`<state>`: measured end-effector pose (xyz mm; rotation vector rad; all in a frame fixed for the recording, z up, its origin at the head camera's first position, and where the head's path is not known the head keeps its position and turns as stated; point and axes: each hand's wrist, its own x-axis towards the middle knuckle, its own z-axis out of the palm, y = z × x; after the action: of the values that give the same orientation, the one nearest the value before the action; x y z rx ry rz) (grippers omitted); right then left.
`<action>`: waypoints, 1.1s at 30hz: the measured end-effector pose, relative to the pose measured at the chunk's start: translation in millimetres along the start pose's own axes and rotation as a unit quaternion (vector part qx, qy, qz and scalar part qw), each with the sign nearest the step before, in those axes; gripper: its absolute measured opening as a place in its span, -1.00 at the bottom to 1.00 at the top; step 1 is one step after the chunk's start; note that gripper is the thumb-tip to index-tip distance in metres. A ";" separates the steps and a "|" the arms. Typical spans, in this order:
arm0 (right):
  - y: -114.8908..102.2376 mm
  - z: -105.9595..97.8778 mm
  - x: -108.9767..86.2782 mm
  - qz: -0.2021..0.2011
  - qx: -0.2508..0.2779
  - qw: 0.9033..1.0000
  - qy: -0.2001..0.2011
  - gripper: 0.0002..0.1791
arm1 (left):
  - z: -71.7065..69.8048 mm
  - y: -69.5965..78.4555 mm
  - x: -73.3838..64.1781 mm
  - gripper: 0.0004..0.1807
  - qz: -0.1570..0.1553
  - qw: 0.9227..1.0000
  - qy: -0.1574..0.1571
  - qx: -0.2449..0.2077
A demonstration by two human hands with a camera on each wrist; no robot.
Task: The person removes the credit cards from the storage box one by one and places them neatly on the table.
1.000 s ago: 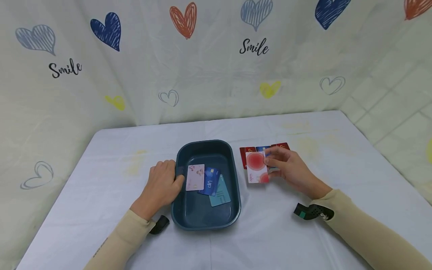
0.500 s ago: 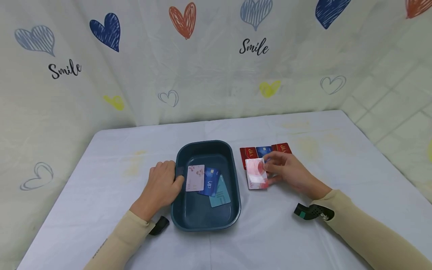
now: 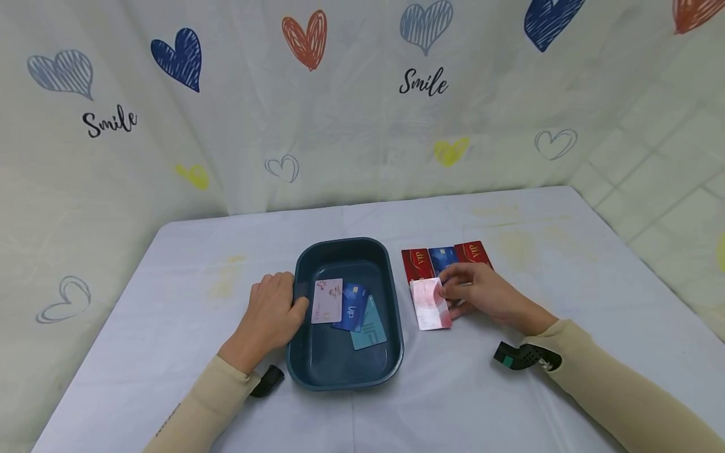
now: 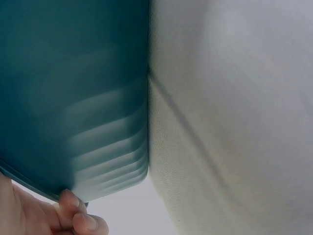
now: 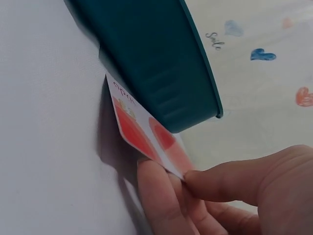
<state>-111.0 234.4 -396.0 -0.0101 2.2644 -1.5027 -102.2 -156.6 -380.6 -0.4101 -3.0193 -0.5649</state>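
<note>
A glossy white card with red circles, pinched at its right edge between the thumb and fingertips of the right hand, tilts off a white tablecloth, just right of a dark teal tray. Whether its lower edge touches the cloth cannot be told. The left hand grips the tray's left rim, fingers curled over it.

Held by one edge, the slick, thin card could pivot or slip should the pinch loosen; carried low, it could snag on the tray's wall. Straying knuckles might nudge the row just beyond: a left red VIP card, a blue card and a right red VIP card.

Inside the smooth, round-cornered tray, a pale pink floral card, a blue VIP card and a teal card overlap. Behind hangs a softly creased, heart-printed curtain.
</note>
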 end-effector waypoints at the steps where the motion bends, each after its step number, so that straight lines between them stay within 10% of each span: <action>1: -0.5 0.0 -0.3 0.003 -0.005 1.000 0.001 -0.54 | 0.1 0.0 -0.1 -0.85 0.000 1.000 0.000 0.000; 33: -8.9 1.8 -9.1 0.024 -0.142 0.989 0.020 -0.54 | 0.4 0.7 -1.3 -0.86 -0.003 1.000 -0.004 -0.002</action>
<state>-104.0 231.2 -385.7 -0.0075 2.4741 -1.1548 -100.8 -156.2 -380.9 -0.4055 -3.0281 -0.5696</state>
